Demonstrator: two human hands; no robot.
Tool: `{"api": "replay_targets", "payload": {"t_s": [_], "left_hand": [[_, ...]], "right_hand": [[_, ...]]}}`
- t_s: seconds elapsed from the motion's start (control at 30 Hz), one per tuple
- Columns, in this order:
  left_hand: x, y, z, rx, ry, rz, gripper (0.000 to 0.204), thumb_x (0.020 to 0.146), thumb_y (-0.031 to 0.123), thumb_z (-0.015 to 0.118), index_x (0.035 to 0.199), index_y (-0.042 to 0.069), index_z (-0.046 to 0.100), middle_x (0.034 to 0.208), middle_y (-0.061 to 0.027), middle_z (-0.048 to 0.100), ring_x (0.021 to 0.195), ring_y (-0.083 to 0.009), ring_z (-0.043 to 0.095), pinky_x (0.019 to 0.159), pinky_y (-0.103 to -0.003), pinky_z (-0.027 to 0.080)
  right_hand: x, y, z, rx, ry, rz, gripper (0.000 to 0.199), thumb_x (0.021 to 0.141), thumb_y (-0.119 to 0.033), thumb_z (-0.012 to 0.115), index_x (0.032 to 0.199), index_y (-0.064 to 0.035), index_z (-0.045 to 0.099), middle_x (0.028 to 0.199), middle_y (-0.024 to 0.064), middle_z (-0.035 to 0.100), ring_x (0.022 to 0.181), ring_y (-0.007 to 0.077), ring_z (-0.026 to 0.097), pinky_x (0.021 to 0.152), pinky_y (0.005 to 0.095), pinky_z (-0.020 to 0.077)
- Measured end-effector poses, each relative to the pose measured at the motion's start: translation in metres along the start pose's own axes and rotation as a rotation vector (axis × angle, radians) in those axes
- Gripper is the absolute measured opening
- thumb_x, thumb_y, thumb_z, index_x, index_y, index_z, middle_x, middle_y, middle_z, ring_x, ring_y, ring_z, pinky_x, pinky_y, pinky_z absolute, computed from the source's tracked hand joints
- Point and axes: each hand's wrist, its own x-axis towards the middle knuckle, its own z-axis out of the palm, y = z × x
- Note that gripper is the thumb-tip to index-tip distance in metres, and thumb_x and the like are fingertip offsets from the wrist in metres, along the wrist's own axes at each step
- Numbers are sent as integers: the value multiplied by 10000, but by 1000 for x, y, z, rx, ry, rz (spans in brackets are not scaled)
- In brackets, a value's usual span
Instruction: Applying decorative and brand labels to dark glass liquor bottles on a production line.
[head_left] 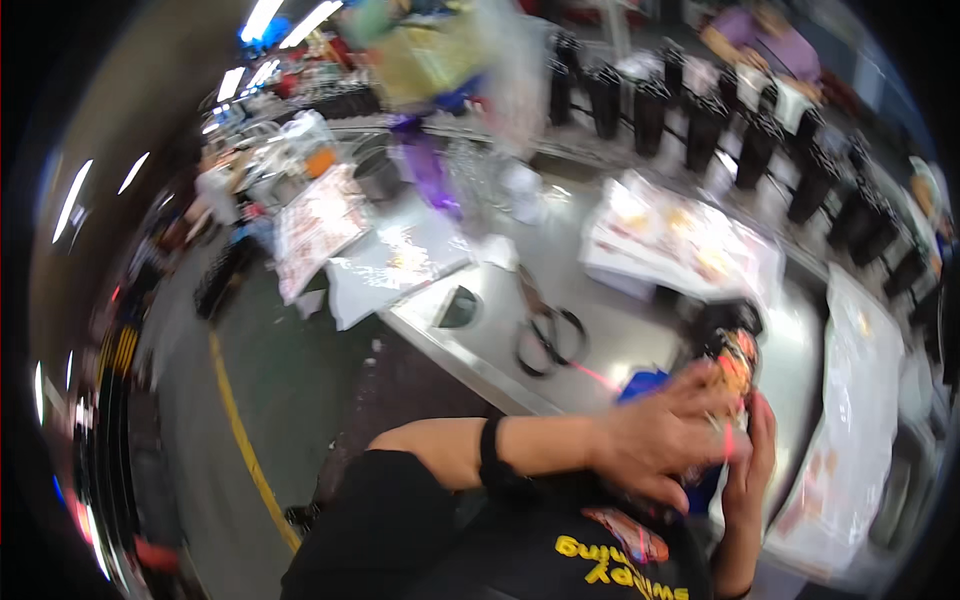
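**Handling: one dark patterned piece, two bare hands, metal table**

Black shirt (500, 550), yellow lettering on the front: nearest the viewer, on the near side of the scissors (550, 345).

Left hand (670, 435), dark band at the wrist: right of and nearer than the scissors. Laid over the lower part of the dark patterned piece (735, 365), fingers reaching up its face; blurred, so cannot tell how firmly they close.

Right hand (755, 460): farther right of the scissors, fingers pointing up along the right side of the same piece; most of the palm hidden, so cannot tell whether it grips.

Dark patterned piece: right of the scissors, between the two hands; black rounded upper end, orange and red pattern below, lower end covered.

Blue item (640, 385): between the scissors and the piece, partly behind the left hand.

Scissors: black loop handles, lying on the metal table (480, 365).

Clear plastic sheet (850, 420): well to the right of the scissors.

White sheet (390, 265): left of and beyond the scissors.

Stack of printed sheets (680, 235): beyond the scissors, to the right.

Purple strip (428, 170): beyond the scissors, to the left.

Black cups (705, 130), in a row: far beyond the scissors, to the right.

Co-worker (790, 50), purple top: behind the cups, farthest from the scissors.
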Motion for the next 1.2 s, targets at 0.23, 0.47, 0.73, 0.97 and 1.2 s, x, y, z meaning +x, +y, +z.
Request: {"api": "replay_targets", "payload": {"t_s": [0.23, 0.47, 0.73, 0.97, 1.2], "left_hand": [[-32, 0, 23, -401, 254, -527, 943, 940, 609, 446, 1492, -103, 166, 1501, -288, 291, 1416, -397, 264, 1157, -439, 183], [-25, 0, 24, -542, 272, -534, 896, 957, 504, 491, 1509, -90, 110, 1538, -254, 241, 1431, -344, 249, 1165, -408, 166], [-32, -10, 27, -686, 276, -503, 993, 910, 562, 560, 1534, -33, 67, 1563, -234, 190, 1448, -309, 219, 1168, -391, 172], [-24, -1, 20, -650, 208, -511, 1037, 889, 556, 607, 1541, -10, 33, 1560, -217, 197, 1438, -294, 242, 1159, -386, 214], [-32, -9, 19, -481, 167, -477, 1070, 875, 573, 613, 1532, -39, 31, 1556, -253, 185, 1445, -325, 213, 1169, -400, 163]], "right_hand": [[-9, 7, 6, 203, -41, 80, 577, 965, -272, 565, 1409, 52, 388, 1363, 249, 470, 1278, 377, 457, 1072, 406, 364], [-14, 13, 0, 242, -122, 64, 745, 963, -425, 561, 1459, 62, 294, 1409, 274, 430, 1313, 392, 422, 1102, 416, 329], [-15, 19, 0, 222, -179, 13, 960, 867, -503, 669, 1489, 61, 203, 1424, 284, 409, 1332, 403, 397, 1118, 426, 310], [-13, 12, 0, 102, -213, 13, 1151, 767, -598, 722, 1468, 124, 165, 1424, 311, 390, 1330, 420, 388, 1118, 441, 313], [-13, 16, -1, 115, -217, -34, 1154, 753, -531, 771, 1483, 104, 142, 1433, 314, 380, 1318, 420, 403, 1112, 439, 320]]}}
